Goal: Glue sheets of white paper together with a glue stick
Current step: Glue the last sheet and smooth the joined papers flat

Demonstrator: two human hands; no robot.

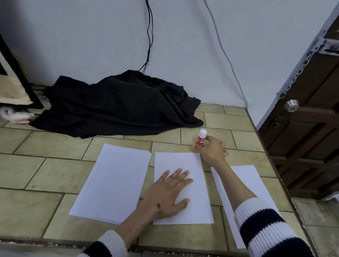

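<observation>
Three white sheets lie side by side on the tiled floor: a left sheet (112,181), a middle sheet (198,181) and a right sheet (243,181) partly under my right forearm. My left hand (166,194) rests flat on the middle sheet, fingers spread. Beyond the middle sheet's far right corner, a red glue stick with a white cap (201,137) stands upright on the floor. My right hand (212,149) has its fingers closed around the stick's red body.
A heap of black cloth (120,104) lies against the wall behind the sheets, with black cables hanging above it. A dark wooden door (325,118) stands at the right. Furniture with a dark frame (10,70) is at the left.
</observation>
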